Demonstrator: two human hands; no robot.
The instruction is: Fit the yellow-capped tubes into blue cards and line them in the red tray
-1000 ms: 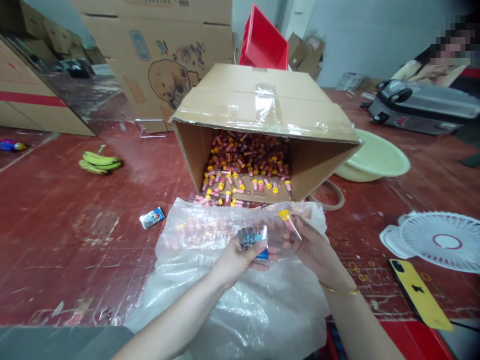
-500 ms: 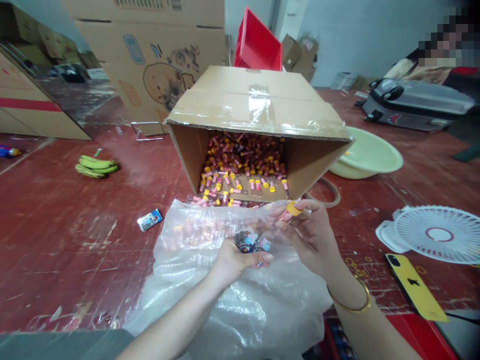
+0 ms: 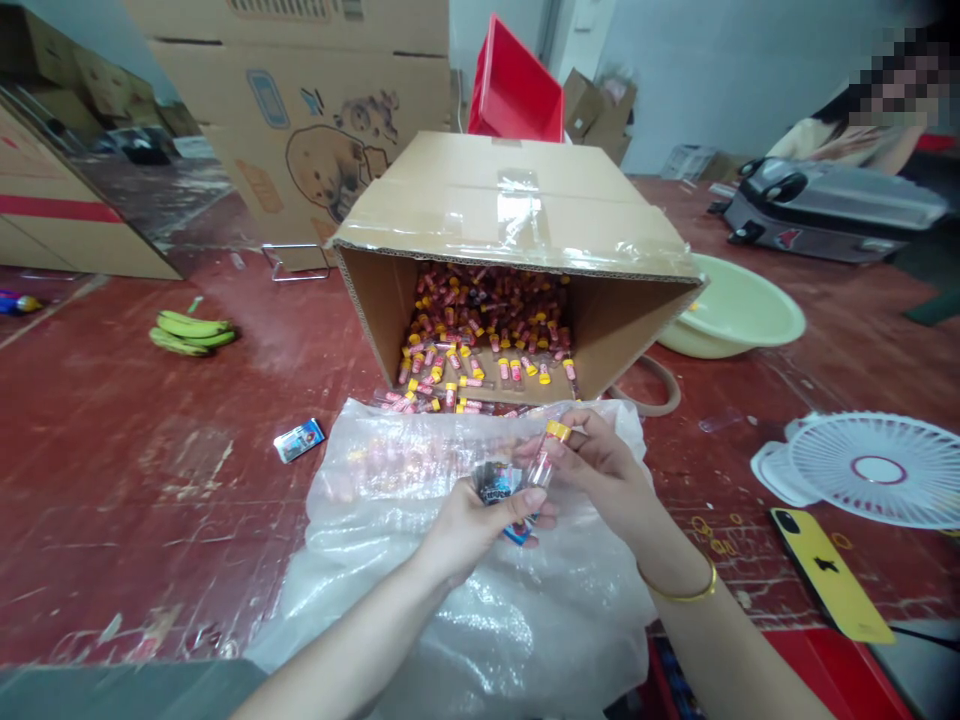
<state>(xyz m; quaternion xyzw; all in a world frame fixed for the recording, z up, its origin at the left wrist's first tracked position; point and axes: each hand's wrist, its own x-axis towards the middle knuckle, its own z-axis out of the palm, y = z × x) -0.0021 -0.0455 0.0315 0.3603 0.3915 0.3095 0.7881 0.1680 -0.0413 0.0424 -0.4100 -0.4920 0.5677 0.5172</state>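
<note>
My left hand (image 3: 480, 525) is closed on several small printed packets (image 3: 496, 484), dark and blue, with the thumb across them. Between the fingers of my right hand (image 3: 600, 460) is a small clear tube (image 3: 541, 462) with a yellow cap and a pink label. It tilts, cap up, and its lower end meets the packets at my left thumb. Under both hands spreads a translucent plastic sheet (image 3: 450, 620). Just beyond, a cardboard box (image 3: 517, 215) lies on its side with its mouth towards me, and many similar capped tubes (image 3: 487, 310) fill it and spill at its lip.
On the red floor at left are bananas (image 3: 191, 333) and a single blue packet (image 3: 299, 440). To the right lie a pale green basin (image 3: 757, 305), a white fan (image 3: 877, 468) and a yellow phone (image 3: 829, 572). A grey suitcase (image 3: 832, 210) stands near another person.
My right hand has brought the capped tube down and left, from above the packets to against them. The packets have shifted slightly in my left hand. The other person has moved a little.
</note>
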